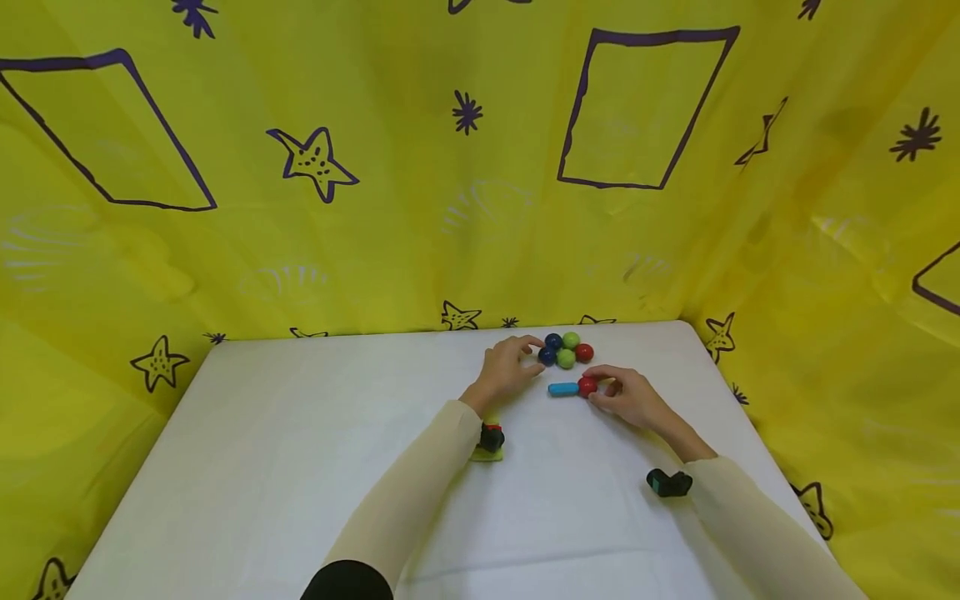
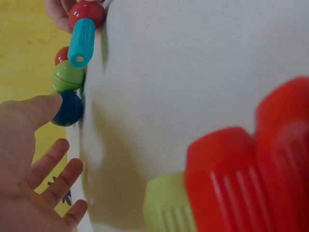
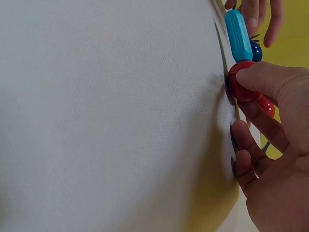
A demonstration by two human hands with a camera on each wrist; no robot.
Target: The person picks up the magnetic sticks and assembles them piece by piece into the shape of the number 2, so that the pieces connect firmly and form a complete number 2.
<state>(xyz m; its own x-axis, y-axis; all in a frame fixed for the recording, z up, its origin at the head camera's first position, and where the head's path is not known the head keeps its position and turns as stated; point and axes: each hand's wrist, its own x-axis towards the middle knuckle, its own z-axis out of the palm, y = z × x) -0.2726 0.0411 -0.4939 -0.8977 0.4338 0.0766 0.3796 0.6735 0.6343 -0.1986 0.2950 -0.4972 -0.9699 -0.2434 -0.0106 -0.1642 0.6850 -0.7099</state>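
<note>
My right hand (image 1: 633,398) pinches a red ball (image 1: 587,386) between thumb and fingers. A ribbed light-blue toy rod (image 1: 562,389) is joined to that ball and points left along the table. Beyond it lies a cluster of balls: dark blue (image 1: 553,342), green (image 1: 566,358) and red (image 1: 584,352). At the cluster's left side is my left hand (image 1: 504,371), its fingers spread around the nearer dark blue ball (image 2: 67,108). The thumb overlaps this ball in the left wrist view; whether it touches cannot be told.
Red ribbed rods (image 2: 222,179) and a yellow-green rod (image 2: 169,203) lie close to the left wrist, mostly hidden by the forearm in the head view. A white cloth covers the table (image 1: 300,433). Yellow patterned curtains (image 1: 390,208) stand behind and beside it.
</note>
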